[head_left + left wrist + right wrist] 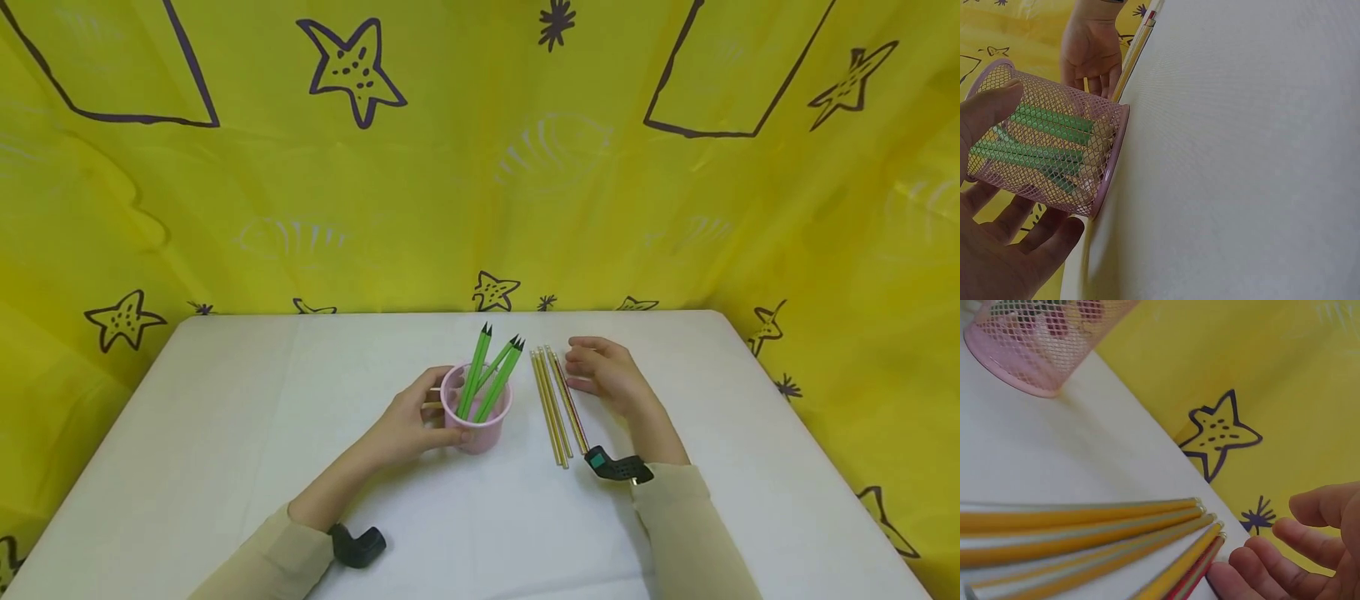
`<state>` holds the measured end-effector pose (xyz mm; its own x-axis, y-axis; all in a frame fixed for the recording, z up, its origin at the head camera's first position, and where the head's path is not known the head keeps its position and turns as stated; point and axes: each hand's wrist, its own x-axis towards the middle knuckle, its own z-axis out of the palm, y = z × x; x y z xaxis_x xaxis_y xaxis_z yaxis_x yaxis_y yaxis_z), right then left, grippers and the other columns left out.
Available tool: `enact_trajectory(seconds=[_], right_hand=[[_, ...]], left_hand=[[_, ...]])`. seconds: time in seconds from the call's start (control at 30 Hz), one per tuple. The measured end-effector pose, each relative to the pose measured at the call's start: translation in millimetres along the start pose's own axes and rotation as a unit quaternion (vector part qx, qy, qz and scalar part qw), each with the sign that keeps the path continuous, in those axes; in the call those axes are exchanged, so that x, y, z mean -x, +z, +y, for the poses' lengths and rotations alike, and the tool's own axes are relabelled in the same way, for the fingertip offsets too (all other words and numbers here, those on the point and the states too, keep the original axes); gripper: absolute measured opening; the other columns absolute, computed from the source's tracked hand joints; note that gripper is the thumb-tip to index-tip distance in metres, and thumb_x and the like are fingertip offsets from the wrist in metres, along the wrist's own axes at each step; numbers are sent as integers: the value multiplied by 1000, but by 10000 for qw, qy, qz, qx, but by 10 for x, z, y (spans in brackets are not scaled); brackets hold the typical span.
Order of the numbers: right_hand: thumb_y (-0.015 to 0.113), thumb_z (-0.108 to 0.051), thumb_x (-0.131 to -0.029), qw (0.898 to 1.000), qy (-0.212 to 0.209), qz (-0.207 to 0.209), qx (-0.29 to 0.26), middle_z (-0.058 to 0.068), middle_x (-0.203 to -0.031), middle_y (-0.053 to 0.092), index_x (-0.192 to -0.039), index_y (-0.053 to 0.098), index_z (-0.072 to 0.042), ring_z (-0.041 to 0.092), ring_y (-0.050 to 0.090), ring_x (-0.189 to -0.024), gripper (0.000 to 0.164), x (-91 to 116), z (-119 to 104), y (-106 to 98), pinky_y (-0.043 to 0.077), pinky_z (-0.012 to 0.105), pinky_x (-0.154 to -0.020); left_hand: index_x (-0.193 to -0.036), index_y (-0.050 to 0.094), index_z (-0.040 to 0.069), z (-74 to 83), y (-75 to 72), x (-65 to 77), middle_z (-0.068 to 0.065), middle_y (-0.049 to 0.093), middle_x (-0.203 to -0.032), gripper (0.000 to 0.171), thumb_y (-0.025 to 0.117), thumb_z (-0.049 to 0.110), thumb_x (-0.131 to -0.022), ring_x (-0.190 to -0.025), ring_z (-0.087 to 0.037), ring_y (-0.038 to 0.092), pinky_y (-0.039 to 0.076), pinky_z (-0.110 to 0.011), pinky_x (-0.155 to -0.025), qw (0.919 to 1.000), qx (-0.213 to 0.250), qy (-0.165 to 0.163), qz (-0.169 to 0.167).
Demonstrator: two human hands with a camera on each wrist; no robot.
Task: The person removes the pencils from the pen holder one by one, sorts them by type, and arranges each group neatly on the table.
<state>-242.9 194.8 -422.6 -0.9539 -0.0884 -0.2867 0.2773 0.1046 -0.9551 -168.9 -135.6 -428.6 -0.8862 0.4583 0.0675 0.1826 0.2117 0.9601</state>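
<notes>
My left hand (408,427) grips a pink mesh pencil cup (489,435) near the middle of the table, thumb at the near side and fingers round the far left side. Several green pencils (471,385) with black tips pointing up lean inside the cup. To the right of the cup, several gold pencils (552,408) lie side by side on the table, a red-striped one at their right. My right hand (611,377) is beside their far ends, fingers loosely bent with nothing held. In the right wrist view its fingertips (1225,578) are right by the red-striped pencil (1200,565).
A white cloth (225,467) covers the table. Yellow curtains (450,192) with dark starfish drawings hang behind it and at both sides. Each wrist wears a black camera mount, the right one (617,465) overlapping the near end of the red-striped pencil in the head view.
</notes>
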Motion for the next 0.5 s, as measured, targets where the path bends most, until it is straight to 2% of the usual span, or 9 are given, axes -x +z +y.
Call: enact_trajectory(seconds=[0.23, 0.4, 0.5], right_hand=[[55, -17, -102, 9991, -97, -131, 385, 22, -130, 53, -145, 43, 2, 22, 63, -102, 49, 36, -45, 132, 60, 35, -88], [55, -16, -102, 9943, -433, -68, 967, 26, -138, 53, -143, 46, 1, 35, 59, -116, 46, 96, -122, 185, 57, 41, -95], [57, -13, -101, 9901, -717, -283, 1177, 27, -136, 54, -142, 47, 2, 39, 59, -118, 45, 134, -167, 226, 54, 45, -99]], left_hand=[[-146, 41, 16, -8, 2, 13, -12, 50, -145, 82, 86, 14, -78, -126, -36, 57, 52, -45, -101, 10000, 14, 2, 23], [-146, 41, 16, -12, 3, 2, -12, 50, -145, 82, 86, 13, -78, -126, -35, 57, 52, -44, -102, 10000, 44, 34, 23], [-146, 41, 16, -26, 5, -2, -11, 51, -144, 82, 86, 14, -78, -125, -35, 57, 53, -45, -101, 10000, 47, 44, 29]])
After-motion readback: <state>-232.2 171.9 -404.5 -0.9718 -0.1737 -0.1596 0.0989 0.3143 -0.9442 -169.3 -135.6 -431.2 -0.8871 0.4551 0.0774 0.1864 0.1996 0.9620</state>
